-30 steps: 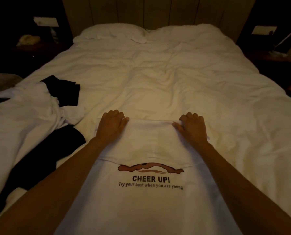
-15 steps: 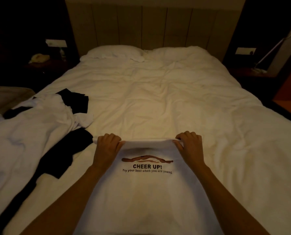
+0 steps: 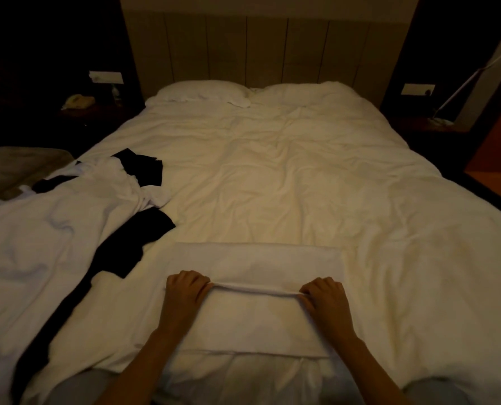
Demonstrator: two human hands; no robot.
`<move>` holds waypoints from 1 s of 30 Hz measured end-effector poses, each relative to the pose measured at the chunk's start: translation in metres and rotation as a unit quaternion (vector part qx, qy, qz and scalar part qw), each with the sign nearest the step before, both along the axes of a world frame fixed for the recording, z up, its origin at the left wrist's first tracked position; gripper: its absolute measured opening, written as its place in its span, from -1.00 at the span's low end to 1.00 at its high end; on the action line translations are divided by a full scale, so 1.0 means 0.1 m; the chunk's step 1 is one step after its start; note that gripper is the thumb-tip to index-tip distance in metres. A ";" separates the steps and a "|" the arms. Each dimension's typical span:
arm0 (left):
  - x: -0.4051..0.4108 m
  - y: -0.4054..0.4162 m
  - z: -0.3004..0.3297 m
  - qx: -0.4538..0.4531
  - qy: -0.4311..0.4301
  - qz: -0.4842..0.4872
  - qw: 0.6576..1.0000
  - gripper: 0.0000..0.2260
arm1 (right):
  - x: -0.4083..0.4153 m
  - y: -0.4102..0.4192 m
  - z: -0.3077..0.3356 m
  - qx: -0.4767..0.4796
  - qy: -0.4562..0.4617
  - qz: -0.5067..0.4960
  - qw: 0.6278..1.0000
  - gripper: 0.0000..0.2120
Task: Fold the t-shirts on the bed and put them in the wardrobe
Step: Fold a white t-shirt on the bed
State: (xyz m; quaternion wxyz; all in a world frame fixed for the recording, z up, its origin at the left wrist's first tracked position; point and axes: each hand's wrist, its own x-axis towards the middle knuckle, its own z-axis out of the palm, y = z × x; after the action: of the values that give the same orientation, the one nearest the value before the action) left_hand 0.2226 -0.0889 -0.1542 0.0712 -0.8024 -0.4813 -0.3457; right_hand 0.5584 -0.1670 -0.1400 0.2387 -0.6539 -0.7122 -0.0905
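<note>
The bed (image 3: 302,176) is carrying the white t-shirt (image 3: 258,317) at its near edge, long axis running left-right, fold facing far. Left hand (image 3: 185,290) and right hand (image 3: 323,296) are pinching the folded edge's corners; I'd keep it taut and level so the layers are lining up.

One bed (image 3: 302,176) carries two pillows (image 3: 202,92), side by side at the headboard. One white t-shirt (image 3: 255,314) lies partly folded near the foot, and one heap of white and black clothes (image 3: 77,217) lies on the left. Two hands (image 3: 185,290) are in view.
</note>
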 end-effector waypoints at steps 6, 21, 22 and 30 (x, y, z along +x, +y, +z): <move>0.04 -0.43 -0.07 -0.131 -0.143 0.055 0.979 -0.74 | -0.26 -0.38 -0.02 -0.085 0.211 -0.112 0.967 -0.88; 0.11 -0.08 0.46 -0.447 -0.813 0.027 0.373 -0.77 | -0.31 0.05 0.34 -0.051 0.913 -0.168 0.368 -0.71; 0.11 -0.03 0.46 -0.447 -0.812 0.029 0.374 -0.77 | -0.27 0.08 0.37 -0.048 0.908 -0.173 0.379 -0.62; 0.03 -0.01 0.31 -0.437 -0.797 0.056 0.413 -0.61 | -0.01 0.17 0.27 -0.045 0.846 -0.192 0.495 -0.58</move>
State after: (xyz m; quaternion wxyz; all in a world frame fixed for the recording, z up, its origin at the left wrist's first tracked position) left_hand 0.2254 -0.0895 -0.1234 -0.6860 -0.0601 -0.4511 -0.5678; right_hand 0.5574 -0.1504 -0.1134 0.6737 -0.5479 -0.0292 0.4951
